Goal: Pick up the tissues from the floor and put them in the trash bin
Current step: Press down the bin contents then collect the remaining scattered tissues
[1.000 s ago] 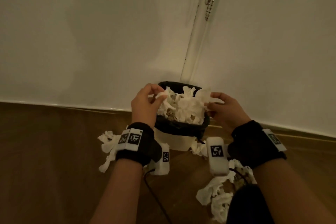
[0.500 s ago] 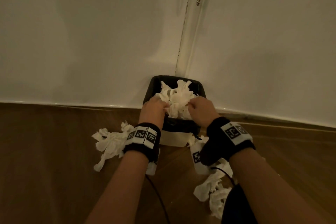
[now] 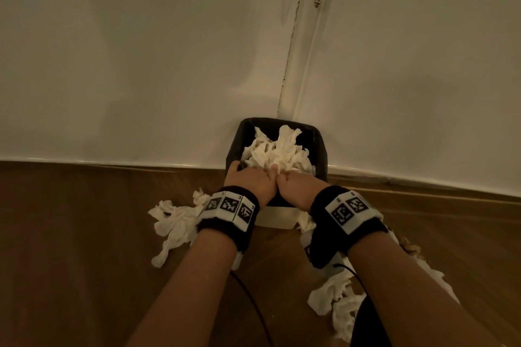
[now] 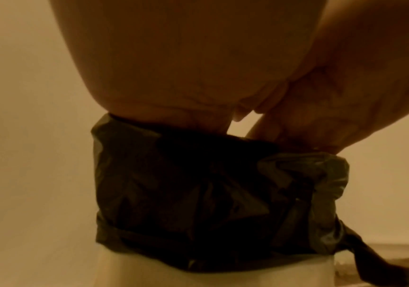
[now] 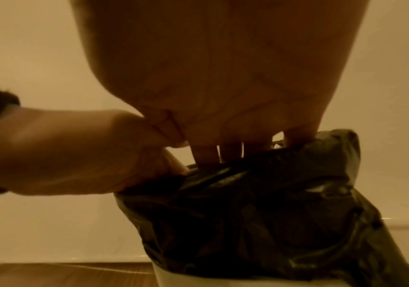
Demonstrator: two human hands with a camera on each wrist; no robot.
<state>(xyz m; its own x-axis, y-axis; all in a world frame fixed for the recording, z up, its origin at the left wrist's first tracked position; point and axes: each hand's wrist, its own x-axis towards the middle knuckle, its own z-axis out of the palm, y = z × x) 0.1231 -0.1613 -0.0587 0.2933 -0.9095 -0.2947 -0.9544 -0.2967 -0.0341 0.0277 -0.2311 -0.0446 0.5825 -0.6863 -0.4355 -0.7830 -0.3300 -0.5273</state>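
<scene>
White tissues (image 3: 277,153) heaped in one black-lined trash bin (image 3: 321,146), left hand (image 3: 251,180) and right hand (image 3: 298,184) flat atop; two floor clumps (image 3: 174,224).

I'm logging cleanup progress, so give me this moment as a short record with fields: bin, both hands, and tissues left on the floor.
bin: trash bin, black liner, in the wall corner, heaped with tissues
left hand: pressing down on the heap
right hand: pressing down beside it, the two touching
floor, left of bin: loose tissue clump
floor, right of bin: more tissues
</scene>
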